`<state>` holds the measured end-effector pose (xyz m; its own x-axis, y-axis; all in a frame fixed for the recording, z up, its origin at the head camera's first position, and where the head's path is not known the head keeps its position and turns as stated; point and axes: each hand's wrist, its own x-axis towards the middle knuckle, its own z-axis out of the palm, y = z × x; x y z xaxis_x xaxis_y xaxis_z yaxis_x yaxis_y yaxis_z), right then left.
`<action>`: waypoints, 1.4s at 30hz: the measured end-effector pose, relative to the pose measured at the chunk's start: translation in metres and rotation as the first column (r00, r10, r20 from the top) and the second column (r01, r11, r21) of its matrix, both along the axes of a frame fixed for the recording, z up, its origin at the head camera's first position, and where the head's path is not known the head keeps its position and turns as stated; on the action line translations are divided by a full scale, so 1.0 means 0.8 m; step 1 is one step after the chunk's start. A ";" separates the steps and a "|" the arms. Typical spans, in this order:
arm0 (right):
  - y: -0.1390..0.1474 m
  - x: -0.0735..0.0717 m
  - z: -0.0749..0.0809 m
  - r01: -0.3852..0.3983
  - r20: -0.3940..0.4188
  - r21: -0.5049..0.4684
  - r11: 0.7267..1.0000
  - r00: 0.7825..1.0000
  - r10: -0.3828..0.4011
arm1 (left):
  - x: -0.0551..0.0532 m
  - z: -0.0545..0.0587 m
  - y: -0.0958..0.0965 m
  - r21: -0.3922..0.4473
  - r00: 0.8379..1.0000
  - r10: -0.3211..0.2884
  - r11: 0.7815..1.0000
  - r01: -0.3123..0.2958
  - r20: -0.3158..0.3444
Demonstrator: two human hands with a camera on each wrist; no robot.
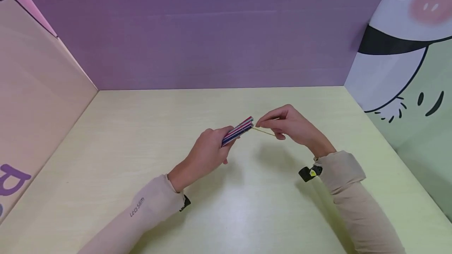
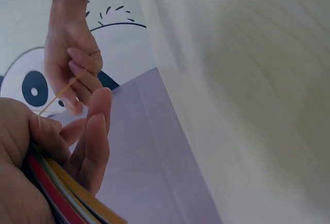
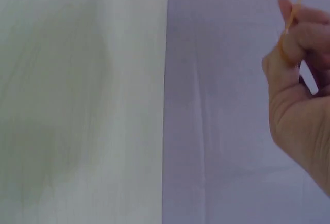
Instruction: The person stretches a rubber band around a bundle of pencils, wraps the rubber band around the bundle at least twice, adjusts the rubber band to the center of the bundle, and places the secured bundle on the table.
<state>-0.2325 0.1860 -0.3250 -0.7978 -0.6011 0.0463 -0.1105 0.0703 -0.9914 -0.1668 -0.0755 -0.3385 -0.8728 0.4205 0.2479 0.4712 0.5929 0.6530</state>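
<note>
Sticks [image 1: 237, 131] bundled in my grip, yellow band [image 1: 263, 131] stretched straight

My left hand [image 1: 204, 149] wraps partly around the coloured sticks, holding them together above the pale tabletop [image 1: 141, 160]. My right hand [image 1: 291, 126], just beyond their ends, has its fingers bent and grips the band, which runs between my two hands.

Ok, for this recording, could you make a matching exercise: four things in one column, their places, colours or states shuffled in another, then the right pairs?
1. Striped bundle
2. Thin orange strand
3. Back wall
4. Cartoon animal

A. Plain purple
B. Printed on the right side wall
C. Gripped in the left hand
D. Drawn out to the right hand

Pairs: 1-C, 2-D, 3-A, 4-B
</note>
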 end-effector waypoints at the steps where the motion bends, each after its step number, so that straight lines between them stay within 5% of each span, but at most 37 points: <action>1: -0.004 0.000 -0.001 0.056 0.000 0.042 0.998 0.998 -0.056 | 0.004 0.003 0.001 -0.027 1.000 -0.001 1.000 0.000 -0.027; 5: -0.020 0.005 -0.008 0.108 -0.036 0.184 0.977 0.994 -0.103 | 0.008 0.011 -0.001 -0.090 0.991 0.025 0.995 -0.036 -0.129; 12: -0.030 0.010 -0.022 -0.109 0.030 0.335 0.936 0.994 0.106 | 0.001 0.012 -0.005 -0.137 0.968 0.081 0.984 -0.116 -0.239; 21: -0.037 0.019 -0.019 -0.208 0.015 0.429 0.879 0.975 0.223 | -0.001 -0.002 0.001 -0.355 0.940 0.003 0.926 -0.131 -0.341; 27: -0.039 0.024 -0.011 -0.120 -0.072 0.505 0.854 0.981 0.180 | -0.002 -0.013 -0.003 -0.548 0.886 -0.060 0.804 -0.231 -0.460; 29: -0.039 0.025 -0.010 -0.090 -0.087 0.518 0.851 0.984 0.157 | -0.002 -0.016 -0.003 -0.576 0.879 -0.080 0.782 -0.236 -0.470; 36: -0.048 0.035 -0.006 0.003 -0.216 0.582 0.813 0.965 0.151 | 0.001 -0.022 -0.002 -0.606 0.894 -0.097 0.767 -0.213 -0.437; 42: -0.062 0.057 0.006 0.165 -0.388 0.667 0.727 0.909 0.150 | 0.003 -0.023 0.002 -0.605 0.897 -0.070 0.760 -0.235 -0.436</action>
<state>-0.1871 0.1363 -0.3199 -0.8070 -0.5873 -0.0616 -0.4676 0.6993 -0.5407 -0.1648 -0.0742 -0.3572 -0.7891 0.5409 0.2911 0.5276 0.8395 -0.1296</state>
